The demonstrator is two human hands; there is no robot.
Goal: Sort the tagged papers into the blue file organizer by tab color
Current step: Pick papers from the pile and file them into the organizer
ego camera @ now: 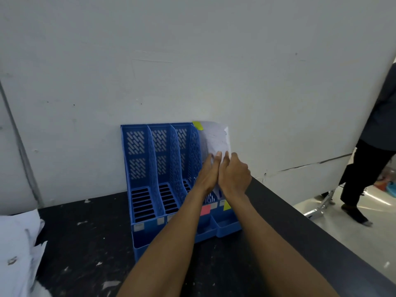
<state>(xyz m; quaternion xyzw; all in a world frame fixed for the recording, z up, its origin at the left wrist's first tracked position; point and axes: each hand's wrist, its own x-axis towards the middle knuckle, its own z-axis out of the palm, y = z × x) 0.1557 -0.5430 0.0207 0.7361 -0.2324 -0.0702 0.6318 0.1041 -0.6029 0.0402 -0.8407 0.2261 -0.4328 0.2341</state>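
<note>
Forearms (171, 243) reach in from the bottom edge, and the hands meet at the rightmost slot. Grip: right hand (234, 174) curled, pinching the near edge of a tagged paper (215, 140). Left hand (209, 172) touches it alongside, fingers straight and laid flat against the sheet. Paper stands upright, partly down in the fourth slot of the blue file organizer (145, 159), with its yellow-green tab (198, 125) poking up at the top corner. Yellow label (226, 205) on that slot's front matches the tab; pink label (205, 210) marks the third slot. Two left slots look empty; third slot mostly hidden behind the arms. Organizer sits on the dark counter (85, 232), back to the wall. Stack of papers (17, 243) at the counter's left end, no tabs visible from here. Judgement: early in the sort, with this sheet nearly seated and most of the pile left to file.
</note>
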